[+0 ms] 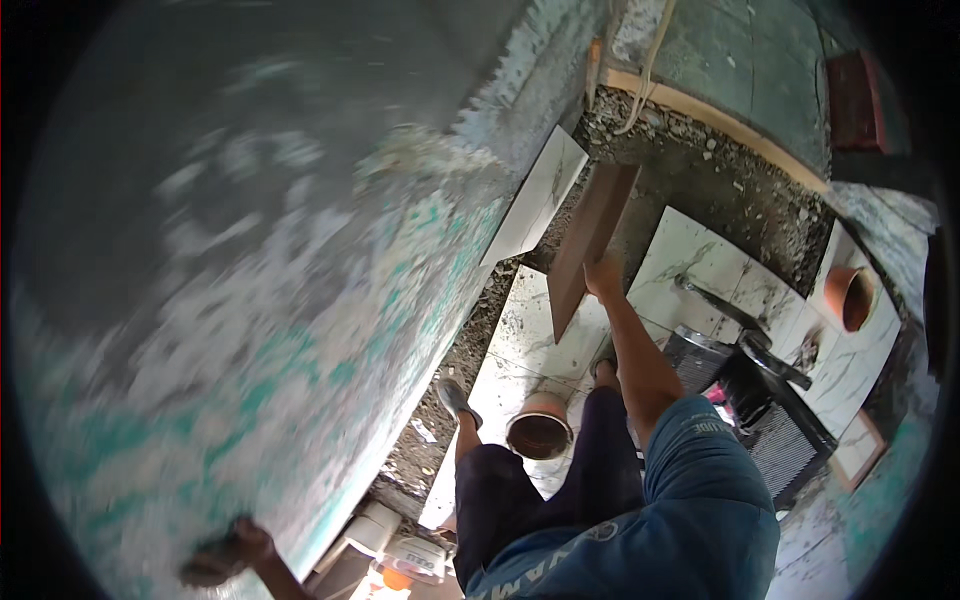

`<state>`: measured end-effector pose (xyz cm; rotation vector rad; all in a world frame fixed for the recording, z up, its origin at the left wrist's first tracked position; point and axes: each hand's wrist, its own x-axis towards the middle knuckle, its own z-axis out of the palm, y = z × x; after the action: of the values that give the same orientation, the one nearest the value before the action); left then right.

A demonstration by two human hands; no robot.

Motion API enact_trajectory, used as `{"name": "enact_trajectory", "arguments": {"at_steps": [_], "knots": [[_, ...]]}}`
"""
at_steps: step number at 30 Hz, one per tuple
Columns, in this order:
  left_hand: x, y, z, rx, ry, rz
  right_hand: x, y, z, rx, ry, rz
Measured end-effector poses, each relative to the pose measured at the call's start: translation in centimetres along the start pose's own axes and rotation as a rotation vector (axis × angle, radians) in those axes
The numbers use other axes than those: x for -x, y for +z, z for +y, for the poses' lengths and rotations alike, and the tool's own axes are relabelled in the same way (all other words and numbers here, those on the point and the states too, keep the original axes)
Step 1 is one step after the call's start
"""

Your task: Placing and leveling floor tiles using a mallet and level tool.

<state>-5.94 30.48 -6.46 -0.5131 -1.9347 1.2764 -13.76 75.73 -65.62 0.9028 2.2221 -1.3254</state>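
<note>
My right hand [603, 277] is closed on the near edge of a long brown board [592, 235], held tilted above the floor. At the lower left, my left hand [256, 545] is raised against the patchy wall [260, 370], which shows dark grey, whitish and green areas. Its fingers close round a dark, rounded thing [210, 563], smeared by motion, whose kind I cannot make out. On the tiled floor between my legs stands an orange-brown bucket [540, 428], with dark contents or a dark inside.
White marbled tiles [690, 265] cover part of the floor, beside bare rubble [770, 205]. One loose tile [540, 200] leans on the wall. To the right lie black mesh-faced equipment [795, 440] and a second orange-brown bucket [850, 297]. A pale cord [652, 60] hangs at the far end.
</note>
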Motion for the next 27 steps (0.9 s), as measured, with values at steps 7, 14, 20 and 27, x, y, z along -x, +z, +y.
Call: {"name": "enact_trajectory", "arguments": {"at_steps": [7, 14, 20, 27], "knots": [[2.7, -4.5, 1.0, 0.160, -0.044, -0.203, 18.2, -7.6, -9.7, -0.224, -0.048, -0.429], [-3.6, -3.8, 0.6, 0.024, -0.217, -0.017, 25.6, -21.5, -14.0, -0.498, 0.366, -0.790], [-1.0, -8.9, 0.9, 0.732, -0.226, -0.537, 30.3, -22.9, -17.6, -0.492, 0.352, -1.067], [7.3, -32.4, 14.4, 1.627, -0.602, -0.960, 35.8, -23.7, -21.5, -0.332, 0.340, -1.205]]}}
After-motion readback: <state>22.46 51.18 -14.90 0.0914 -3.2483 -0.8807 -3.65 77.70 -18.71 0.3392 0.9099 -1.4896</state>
